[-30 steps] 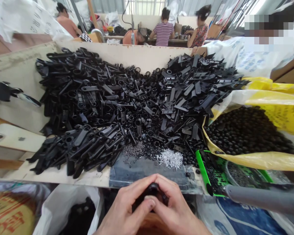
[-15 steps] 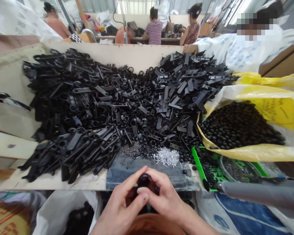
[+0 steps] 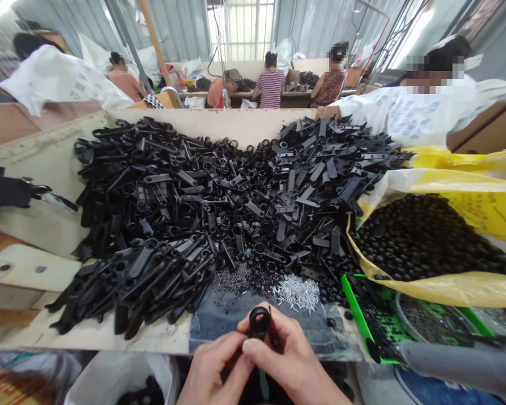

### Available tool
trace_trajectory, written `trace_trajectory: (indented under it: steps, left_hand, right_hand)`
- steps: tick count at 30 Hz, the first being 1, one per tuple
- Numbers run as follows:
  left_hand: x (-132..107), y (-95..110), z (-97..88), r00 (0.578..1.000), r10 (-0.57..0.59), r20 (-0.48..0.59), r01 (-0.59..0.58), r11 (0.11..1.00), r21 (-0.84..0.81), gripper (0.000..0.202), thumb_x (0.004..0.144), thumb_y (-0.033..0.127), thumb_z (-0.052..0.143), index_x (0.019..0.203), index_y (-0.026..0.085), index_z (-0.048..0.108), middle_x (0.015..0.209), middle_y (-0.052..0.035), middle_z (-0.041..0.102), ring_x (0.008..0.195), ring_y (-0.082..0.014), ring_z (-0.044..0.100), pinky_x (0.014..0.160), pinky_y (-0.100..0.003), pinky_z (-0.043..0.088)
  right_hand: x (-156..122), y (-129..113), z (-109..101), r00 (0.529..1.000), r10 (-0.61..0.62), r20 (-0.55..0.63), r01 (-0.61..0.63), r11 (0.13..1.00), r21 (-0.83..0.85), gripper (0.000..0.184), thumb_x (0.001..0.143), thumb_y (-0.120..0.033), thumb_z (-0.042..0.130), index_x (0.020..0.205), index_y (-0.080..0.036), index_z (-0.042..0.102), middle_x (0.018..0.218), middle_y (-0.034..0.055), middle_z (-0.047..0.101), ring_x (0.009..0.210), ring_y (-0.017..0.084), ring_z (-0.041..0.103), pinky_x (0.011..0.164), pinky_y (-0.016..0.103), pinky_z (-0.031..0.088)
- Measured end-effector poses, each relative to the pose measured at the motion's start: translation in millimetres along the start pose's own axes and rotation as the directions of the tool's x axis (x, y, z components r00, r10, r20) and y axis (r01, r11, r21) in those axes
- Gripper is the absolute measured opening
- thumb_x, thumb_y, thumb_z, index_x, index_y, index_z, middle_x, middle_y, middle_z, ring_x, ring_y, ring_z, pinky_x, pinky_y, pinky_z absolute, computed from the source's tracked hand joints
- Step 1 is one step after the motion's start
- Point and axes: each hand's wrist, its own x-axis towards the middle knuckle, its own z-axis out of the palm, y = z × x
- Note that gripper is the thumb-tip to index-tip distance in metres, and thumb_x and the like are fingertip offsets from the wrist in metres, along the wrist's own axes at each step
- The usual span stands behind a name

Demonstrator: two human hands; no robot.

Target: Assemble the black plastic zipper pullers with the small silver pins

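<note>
At the front edge of the bench, my left hand [image 3: 216,363] and my right hand [image 3: 290,351] are closed together on a black plastic part with a ring-shaped end [image 3: 259,319]. The ring points up between the fingertips. My right thumb presses against the part just under the ring, and the left fingertips pinch it from the other side. Its lower portion is hidden by the fingers. Just beyond the hands, a dark mat [image 3: 219,323] carries a small heap of silver pins [image 3: 297,292] and a heap of small dark grey pieces [image 3: 231,279].
A big pile of black plastic parts [image 3: 185,191] fills the bench. At right are a yellow-white sack [image 3: 430,287] of round black pieces and a green tray [image 3: 349,304]. A grey padded bar [image 3: 455,360] crosses the lower right. Several people sit beyond the bench.
The view has tilted up, so the bench sits lower. My fingers have shifted on the black part, and its ring end now shows more fully above them.
</note>
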Motion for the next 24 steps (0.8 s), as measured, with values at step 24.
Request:
trace_trajectory:
  steps: [24]
  left_hand:
    - [-16,5,14.7,0.988,-0.114,0.108,0.133,0.974,-0.184,0.039,0.092,0.031,0.063,0.13,0.029,0.069,0.135,-0.0068,0.071,0.121,-0.0262,0.068,0.107,-0.039,0.053]
  right_hand:
    - [-30,17,1,0.997,-0.075,-0.022,0.065,0.954,-0.294,0.012,0.08,-0.018,0.065,0.068,-0.017,0.068,0.065,-0.002,0.06,0.062,0.014,0.047,0.059,0.025,0.035]
